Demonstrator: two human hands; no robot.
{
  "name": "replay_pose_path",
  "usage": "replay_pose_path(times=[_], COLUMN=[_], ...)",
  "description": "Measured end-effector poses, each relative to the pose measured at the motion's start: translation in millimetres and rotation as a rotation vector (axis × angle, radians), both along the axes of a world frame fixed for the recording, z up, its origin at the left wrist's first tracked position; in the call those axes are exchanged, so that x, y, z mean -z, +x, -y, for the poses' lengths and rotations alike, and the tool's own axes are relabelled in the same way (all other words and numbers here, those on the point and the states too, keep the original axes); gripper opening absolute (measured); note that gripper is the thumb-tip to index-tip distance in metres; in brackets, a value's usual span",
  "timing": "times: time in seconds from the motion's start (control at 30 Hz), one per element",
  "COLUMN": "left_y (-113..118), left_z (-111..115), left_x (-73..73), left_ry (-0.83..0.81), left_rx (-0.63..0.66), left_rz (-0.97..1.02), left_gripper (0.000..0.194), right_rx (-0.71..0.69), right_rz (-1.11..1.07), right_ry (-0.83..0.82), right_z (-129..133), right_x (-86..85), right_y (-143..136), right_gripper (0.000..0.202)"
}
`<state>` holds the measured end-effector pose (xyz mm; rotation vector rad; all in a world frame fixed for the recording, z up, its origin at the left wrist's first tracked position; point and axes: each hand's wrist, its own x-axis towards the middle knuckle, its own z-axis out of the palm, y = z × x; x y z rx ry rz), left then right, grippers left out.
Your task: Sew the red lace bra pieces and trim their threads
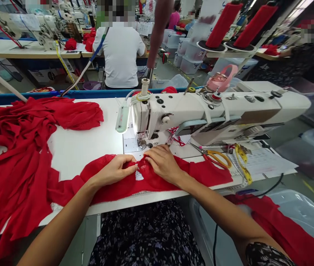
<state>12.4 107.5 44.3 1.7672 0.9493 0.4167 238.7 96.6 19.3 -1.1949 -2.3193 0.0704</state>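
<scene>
A red fabric piece [151, 181] lies along the front of the sewing table [90, 144], just before the needle area of a white sewing machine [184, 107]. Between thumb and fingers, my left hand [116, 169] pinches the fabric near its middle. My right hand [164, 162] grips the same piece close by, its fingers bent over the upper edge. A small gap in the cloth shows between the two hands. The presser foot [141, 143] is a little above and behind my fingertips; the cloth looks to be in front of it.
Heaped red cloth [21, 155] covers the table's left side. Scissors [214, 157], a yellow tape measure [242, 162] and papers [267, 162] lie right. A clear plastic bin [292, 207] with red fabric stands lower right. Thread cones [224, 26] rise behind; a person in white [120, 55] sits beyond.
</scene>
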Motion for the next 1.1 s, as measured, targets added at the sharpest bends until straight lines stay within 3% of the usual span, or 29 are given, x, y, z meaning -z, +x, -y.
replay_pose_path(times=[0.23, 0.37, 0.53, 0.7, 0.87, 1.1], left_y=[3, 3, 3, 2, -1, 0], left_z=[1, 0, 3, 4, 2, 0], left_x=[1.5, 3.9, -3.9, -4.5, -1.6, -3.0], left_ry=[0.058, 0.044, 0.003, 0.005, 0.009, -0.011], left_rx=[-0.051, -0.043, -0.046, -0.061, -0.056, -0.045], left_rz=[-0.026, -0.035, -0.049, -0.054, -0.037, -0.007], left_gripper=[0.029, 0.028, 0.032, 0.035, 0.031, 0.023], right_rx=[0.034, 0.091, 0.192, 0.230, 0.004, -0.193], right_rz=[0.160, 0.229, 0.272, 0.201, 0.169, 0.222], right_ry=[0.189, 0.187, 0.140, 0.232, 0.371, 0.393], right_z=[27, 30, 23, 31, 57, 64], right_x=[-9.9, -6.7, -2.8, -11.7, -21.7, -12.9], right_y=[9, 16, 31, 39, 33, 32], right_gripper=[0.018, 0.021, 0.027, 0.029, 0.028, 0.027])
